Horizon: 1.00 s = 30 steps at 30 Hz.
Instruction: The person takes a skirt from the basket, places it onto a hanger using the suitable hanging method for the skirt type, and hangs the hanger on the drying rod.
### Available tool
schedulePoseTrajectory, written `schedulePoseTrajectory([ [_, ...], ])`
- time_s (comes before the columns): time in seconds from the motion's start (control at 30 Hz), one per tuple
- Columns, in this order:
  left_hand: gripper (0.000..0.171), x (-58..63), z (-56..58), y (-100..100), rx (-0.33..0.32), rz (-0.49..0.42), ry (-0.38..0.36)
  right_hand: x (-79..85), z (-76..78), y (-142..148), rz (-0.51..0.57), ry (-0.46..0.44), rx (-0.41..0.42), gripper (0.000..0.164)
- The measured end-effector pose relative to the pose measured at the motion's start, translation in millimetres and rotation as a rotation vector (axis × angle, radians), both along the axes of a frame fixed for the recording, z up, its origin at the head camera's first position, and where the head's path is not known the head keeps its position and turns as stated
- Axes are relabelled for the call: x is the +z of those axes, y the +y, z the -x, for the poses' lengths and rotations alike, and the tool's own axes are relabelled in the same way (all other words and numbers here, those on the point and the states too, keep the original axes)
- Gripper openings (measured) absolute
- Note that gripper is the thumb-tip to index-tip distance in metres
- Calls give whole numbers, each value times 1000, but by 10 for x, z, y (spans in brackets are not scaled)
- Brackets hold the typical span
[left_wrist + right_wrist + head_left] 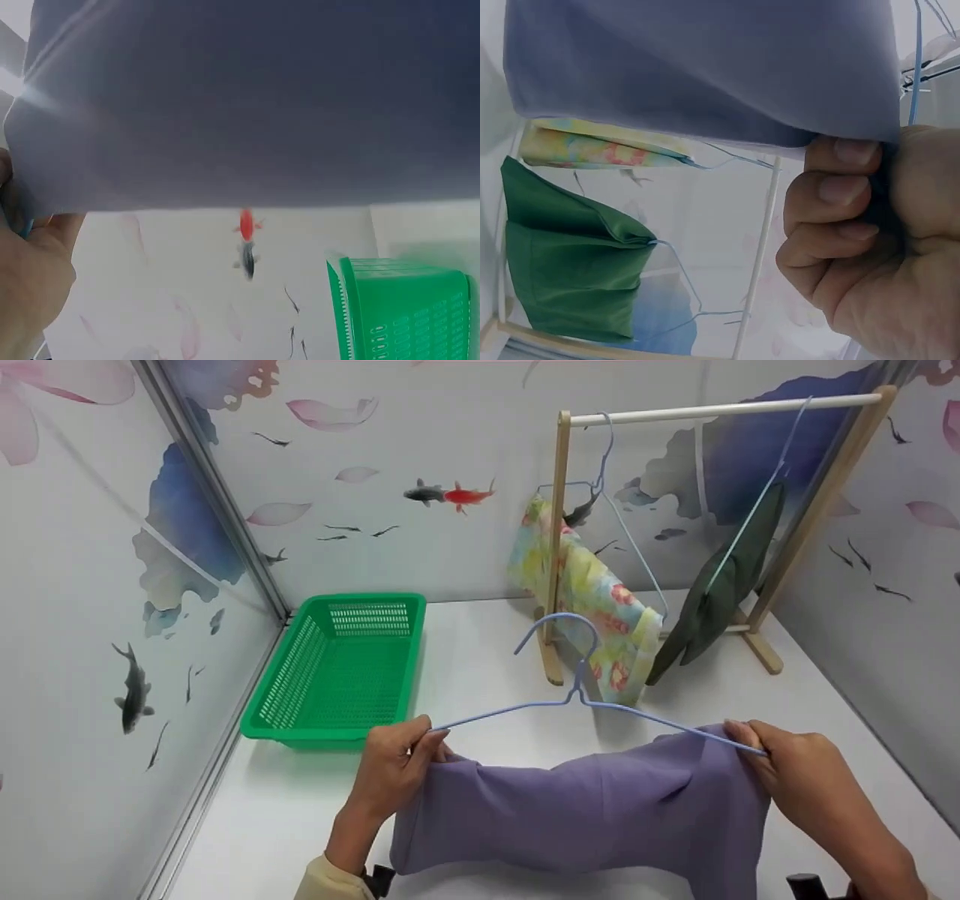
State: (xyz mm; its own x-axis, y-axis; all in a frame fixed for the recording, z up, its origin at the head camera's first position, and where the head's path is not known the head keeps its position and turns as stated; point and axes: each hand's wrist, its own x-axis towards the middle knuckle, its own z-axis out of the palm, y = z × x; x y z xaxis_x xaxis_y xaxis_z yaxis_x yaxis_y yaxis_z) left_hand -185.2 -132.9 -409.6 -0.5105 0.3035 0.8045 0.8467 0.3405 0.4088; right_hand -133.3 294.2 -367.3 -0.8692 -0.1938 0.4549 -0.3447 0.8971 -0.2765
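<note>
A blue wire hanger point(517, 707) spans between both hands, its hook up. Below it hangs a purple garment point(592, 817), probably shorts or trousers, stretched wide along its top edge. My left hand point(397, 765) pinches the garment's left corner together with the hanger's left end. At the other end, my right hand point(802, 772) grips the right corner and the hanger tip. In the right wrist view, curled fingers point(840, 187) press the purple cloth point(705, 67) into the palm. Purple fabric point(247, 105) fills the upper part of the left wrist view, beside part of the left hand point(34, 277).
A green plastic basket point(337, 682) sits on the white table at left. Behind the hands at right stands a wooden rack point(559, 532) with a white rail point(720, 411). On it hang a floral garment point(600, 607) and a dark green garment point(720, 592), each on a hanger.
</note>
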Motion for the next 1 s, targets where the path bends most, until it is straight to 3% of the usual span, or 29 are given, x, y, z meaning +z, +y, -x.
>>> schedulePoseTrajectory([
  [0.23, 38, 4, 13, 32, 193, -18, 128, -18, -9, -30, 28, -58, -5, 28],
  [0.43, 39, 18, 9, 40, 364, -6, 153, -47, -30, -10, 51, -15, 22, 23],
  [0.53, 40, 32, 7, 31, 414, -9, 158, -77, -63, 9, 79, -30, 33, 24],
  [0.7, 41, 41, 14, 37, 421, -26, 141, -93, -127, 26, 99, -66, 15, 17],
  [0.8, 41, 49, 8, 40, 403, -40, 148, -93, -138, 13, 106, -33, -7, 3],
  [1.0, 44, 110, -21, 15, 403, -88, 209, -81, -142, -67, 116, 103, 51, 58],
])
